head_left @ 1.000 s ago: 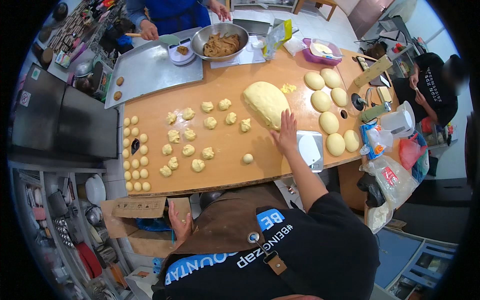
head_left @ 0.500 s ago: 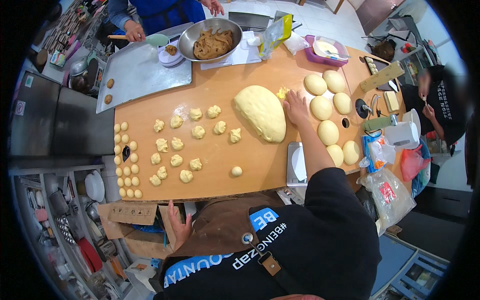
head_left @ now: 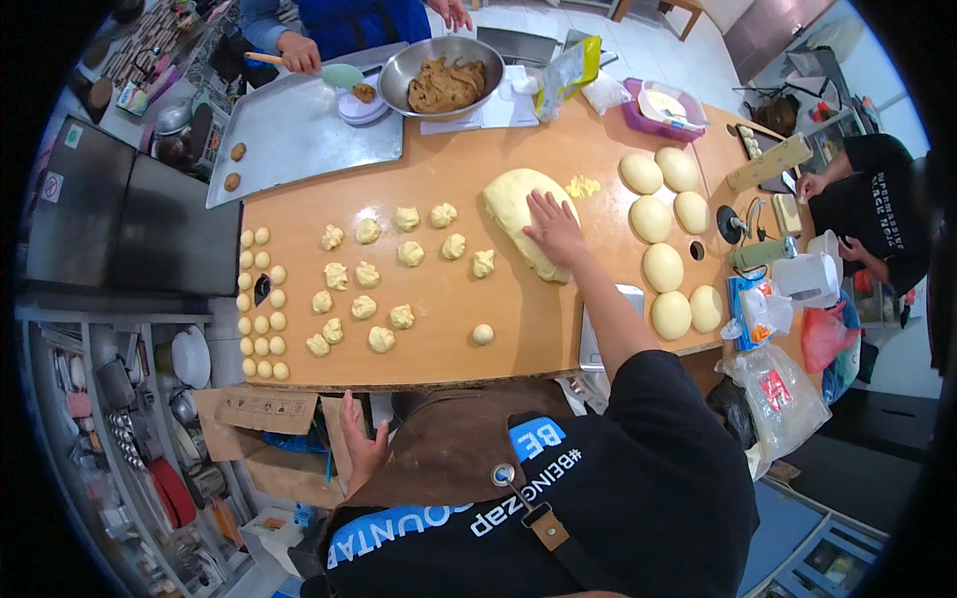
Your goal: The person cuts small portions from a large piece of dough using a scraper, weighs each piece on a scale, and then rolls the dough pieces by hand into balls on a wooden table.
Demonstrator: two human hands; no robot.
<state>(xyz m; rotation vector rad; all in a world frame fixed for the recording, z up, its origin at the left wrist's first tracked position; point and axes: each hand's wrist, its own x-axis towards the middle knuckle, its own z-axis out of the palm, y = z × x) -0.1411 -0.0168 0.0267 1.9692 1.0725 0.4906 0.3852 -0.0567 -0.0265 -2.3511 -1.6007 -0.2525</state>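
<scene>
We see the right hand (head_left: 554, 231) spread wide on the large dough (head_left: 506, 202), mid-table (head_left: 429, 354), right of the dough lumps (head_left: 410, 253); left hand (head_left: 367, 444) spread, thumb apart, by the near edge.

We see the right hand (head_left: 554, 227) spread on the large dough (head_left: 506, 201), and the left hand (head_left: 365, 446) open near the cardboard box (head_left: 267, 410). Across the table (head_left: 543, 344) we see rough dough lumps (head_left: 410, 253) and smooth dough rounds (head_left: 663, 268).

The light is bright — the metal tray (head_left: 304, 140) shines — and edges bend toward black corners.
</scene>
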